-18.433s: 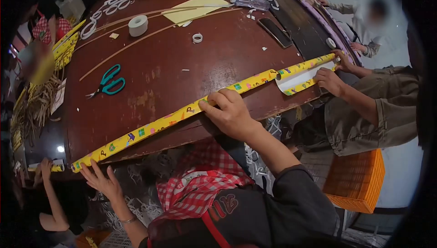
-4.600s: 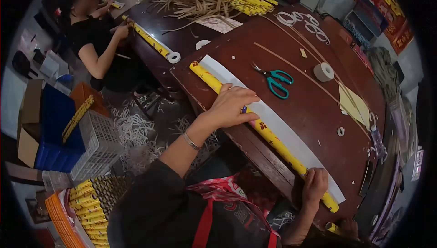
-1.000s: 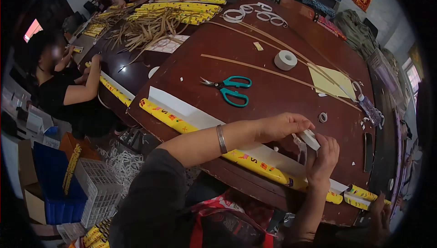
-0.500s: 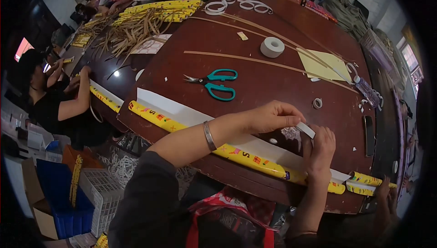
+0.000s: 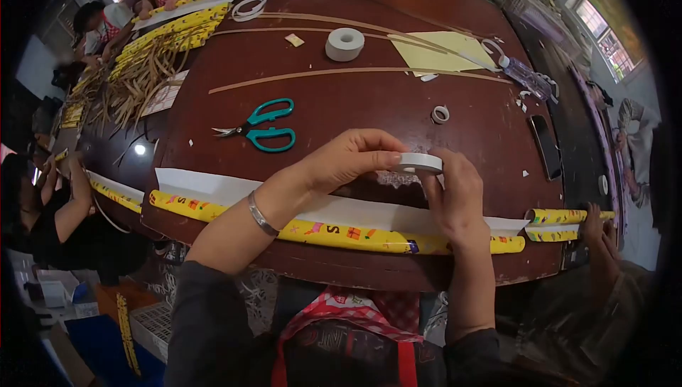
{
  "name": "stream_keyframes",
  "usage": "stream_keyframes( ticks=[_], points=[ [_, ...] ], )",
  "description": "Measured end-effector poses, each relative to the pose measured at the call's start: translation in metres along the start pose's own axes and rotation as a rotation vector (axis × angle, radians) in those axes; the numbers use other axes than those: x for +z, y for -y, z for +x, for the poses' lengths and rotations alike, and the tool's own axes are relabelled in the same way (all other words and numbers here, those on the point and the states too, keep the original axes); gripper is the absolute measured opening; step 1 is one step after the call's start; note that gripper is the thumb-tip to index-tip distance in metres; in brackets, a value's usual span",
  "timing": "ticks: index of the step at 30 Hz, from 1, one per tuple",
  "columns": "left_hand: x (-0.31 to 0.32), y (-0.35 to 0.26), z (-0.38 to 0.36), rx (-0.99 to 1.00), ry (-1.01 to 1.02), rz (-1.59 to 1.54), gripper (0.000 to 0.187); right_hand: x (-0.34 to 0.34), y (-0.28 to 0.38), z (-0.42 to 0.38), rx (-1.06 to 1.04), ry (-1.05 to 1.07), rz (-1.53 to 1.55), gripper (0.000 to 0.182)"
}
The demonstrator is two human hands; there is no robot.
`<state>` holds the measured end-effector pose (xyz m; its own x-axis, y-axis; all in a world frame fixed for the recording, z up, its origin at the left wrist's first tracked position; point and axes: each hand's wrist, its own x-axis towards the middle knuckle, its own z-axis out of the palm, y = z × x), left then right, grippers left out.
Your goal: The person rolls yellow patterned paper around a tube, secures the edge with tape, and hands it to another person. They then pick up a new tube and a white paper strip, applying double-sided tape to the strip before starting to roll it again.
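Observation:
Between my two hands is a small roll of white tape (image 5: 425, 164), held up above the table. My left hand (image 5: 352, 159) pinches its left side between thumb and fingers. On the other side, the fingers of my right hand (image 5: 458, 199) are closed around the roll's right edge. Below them, a long yellow patterned wrapping-paper roll (image 5: 312, 233) lies along the table's near edge, its white inner side (image 5: 341, 206) partly unrolled. My forearms cover parts of it. Teal-handled scissors (image 5: 266, 127) lie with blades spread to the left of my hands.
On the brown table (image 5: 320, 117) are a large white tape roll (image 5: 345, 44), a small tape roll (image 5: 440, 114), long brown strips (image 5: 341, 73), a yellow sheet (image 5: 440, 53) and a phone (image 5: 545, 147). Co-workers handle yellow rolls at left, far left and right; one person's hand (image 5: 600, 227) is nearby.
My view has turned, so the table's contents appear shifted left and up. The tape roll between my hands has tilted, showing its round rim; both hands still hold it.

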<state>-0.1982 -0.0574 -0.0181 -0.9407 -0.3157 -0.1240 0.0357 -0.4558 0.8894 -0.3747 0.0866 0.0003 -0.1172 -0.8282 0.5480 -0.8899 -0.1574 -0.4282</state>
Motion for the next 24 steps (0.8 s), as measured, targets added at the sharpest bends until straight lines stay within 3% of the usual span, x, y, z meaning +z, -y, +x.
stream_keyframes(
  ticks=[5, 11, 15, 17, 18, 20, 24],
  points=[
    [0.003, 0.0, 0.0, 0.034, -0.064, 0.083, 0.023, 0.001, 0.002, 0.003, -0.105, -0.003, -0.079, 0.027],
    [0.016, -0.011, -0.004, -0.062, -0.113, 0.281, 0.023, 0.007, 0.004, 0.001, -0.117, 0.066, -0.239, 0.023],
    [0.013, -0.004, -0.002, -0.037, -0.07, 0.284, 0.027, 0.006, 0.004, 0.001, -0.092, 0.035, -0.149, 0.024],
    [0.013, -0.002, -0.002, 0.13, -0.03, -0.134, 0.024, 0.003, 0.002, 0.001, -0.041, -0.015, -0.032, 0.026],
    [0.003, -0.003, -0.004, 0.121, 0.049, -0.121, 0.037, 0.002, 0.0, 0.002, -0.038, -0.019, -0.039, 0.026],
    [0.004, -0.005, -0.006, 0.1, 0.032, -0.126, 0.038, 0.0, -0.001, 0.002, -0.069, 0.07, -0.083, 0.031],
    [0.006, -0.003, -0.004, 0.106, 0.003, -0.068, 0.038, 0.003, -0.003, 0.002, -0.125, -0.022, 0.01, 0.031]
  ],
)
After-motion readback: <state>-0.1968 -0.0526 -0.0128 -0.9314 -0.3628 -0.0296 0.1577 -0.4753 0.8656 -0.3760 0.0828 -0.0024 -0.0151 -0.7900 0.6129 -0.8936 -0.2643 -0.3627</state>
